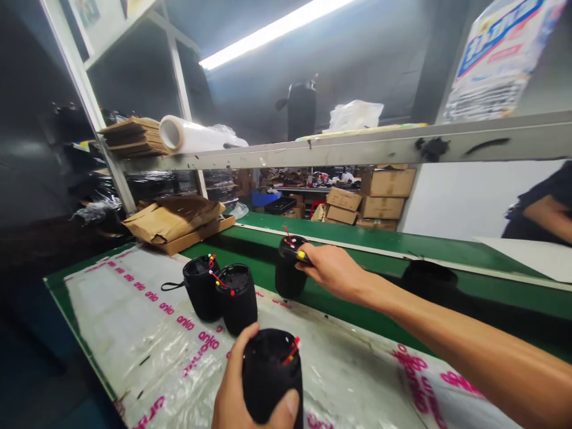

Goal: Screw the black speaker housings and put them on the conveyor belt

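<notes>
My left hand (236, 387) is wrapped round a black cylindrical speaker housing (272, 369) at the front; red and yellow wire ends stick out of its open top. Farther off, my right hand (328, 265) is closed at the rim of another black speaker housing (290, 280), which stands upright at the green belt's near edge. A small black and yellow piece (304, 256) shows at the right fingertips; I cannot tell its kind. Two more housings stand side by side: one (201, 295) with a strap loop, the other (236, 304) with wires across its rim.
Plastic sheeting with pink print (147, 316) covers the near table. Behind it runs a green belt (357, 268). A cardboard tray (196, 235) with brown paper sits at the back left. Overhead, a shelf (277, 154) bears a film roll (192, 134). Another person's arm (549, 214) is at right.
</notes>
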Available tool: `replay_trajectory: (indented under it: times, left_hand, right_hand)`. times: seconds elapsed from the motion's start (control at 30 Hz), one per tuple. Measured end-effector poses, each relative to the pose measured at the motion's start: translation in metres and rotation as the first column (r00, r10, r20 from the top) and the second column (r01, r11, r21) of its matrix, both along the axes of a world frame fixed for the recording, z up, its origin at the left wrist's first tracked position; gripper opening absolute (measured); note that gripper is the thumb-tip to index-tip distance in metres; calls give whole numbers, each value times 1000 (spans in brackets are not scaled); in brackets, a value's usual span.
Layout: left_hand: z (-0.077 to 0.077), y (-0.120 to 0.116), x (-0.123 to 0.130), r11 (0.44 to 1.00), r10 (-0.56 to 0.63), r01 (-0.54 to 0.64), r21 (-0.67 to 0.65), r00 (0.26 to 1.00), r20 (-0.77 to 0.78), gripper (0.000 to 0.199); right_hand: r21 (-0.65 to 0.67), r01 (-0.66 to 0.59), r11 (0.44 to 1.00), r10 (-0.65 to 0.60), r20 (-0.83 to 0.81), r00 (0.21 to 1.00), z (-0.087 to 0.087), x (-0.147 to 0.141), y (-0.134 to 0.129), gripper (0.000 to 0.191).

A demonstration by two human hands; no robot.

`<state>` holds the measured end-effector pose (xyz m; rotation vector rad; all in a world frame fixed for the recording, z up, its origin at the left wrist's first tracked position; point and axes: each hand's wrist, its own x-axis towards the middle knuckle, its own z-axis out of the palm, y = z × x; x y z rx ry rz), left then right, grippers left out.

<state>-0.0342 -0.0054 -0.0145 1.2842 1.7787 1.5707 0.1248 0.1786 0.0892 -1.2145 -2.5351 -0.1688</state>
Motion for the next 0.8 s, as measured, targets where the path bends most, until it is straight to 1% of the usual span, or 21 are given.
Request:
replay_trajectory:
  times: [0.07, 0.13, 0.2, 0.27, 0.33, 0.43, 0.5, 0.57, 0.63, 0.73, 0.8]
  left_hand:
    - [14, -3, 6, 1000, -7, 7, 2, 1000, -10, 76]
    - [24, -6, 13, 999, -42, 42, 13, 999, -23, 73]
    - [27, -8, 20, 998, -67, 67, 10, 997, -51, 73]
    - [28, -11, 25, 996, -87, 88, 3, 995, -55, 73]
    - [27, -13, 27, 994, -111, 111, 3, 993, -31, 73]
    - [26, -14, 25, 991, -136, 135, 19, 991, 10, 74]
    - [27, -13, 22, 989, -149, 148, 26, 988, 33, 73]
    - [28, -12, 19, 986, -168, 167, 27, 984, 57, 73]
    - [29, -12, 18, 983, -184, 182, 31, 980, 73, 73]
    - [29, -12, 19, 979, -203, 200, 45, 977, 61, 72]
    - [28, -13, 21, 976, -216, 214, 52, 976, 35, 72]
  right_hand:
    - [-20, -4, 1000, 4, 6, 1000, -4, 36, -31, 15]
    - [-48, -10, 999, 10, 2, 1000, -11, 64, -58, 11]
    - [-72, -11, 997, 10, -10, 1000, -18, 83, -79, 7]
    - [-94, -11, 996, 9, -24, 1000, -25, 93, -93, 7]
    - [-106, -8, 994, 4, -38, 999, -29, 98, -102, 13]
    - [-108, 21, 994, -28, -67, 997, -31, 101, -111, 34]
    - [-104, 49, 993, -61, -107, 992, -32, 102, -119, 39]
    - [-91, 64, 994, -77, -149, 986, -34, 100, -132, 32]
    - [-98, 44, 994, -60, -165, 984, -37, 95, -146, 22]
    - [-153, -54, 987, 37, -109, 993, -42, 82, -162, 8]
    - [-145, -107, 984, 102, -38, 994, -44, 73, -166, 5]
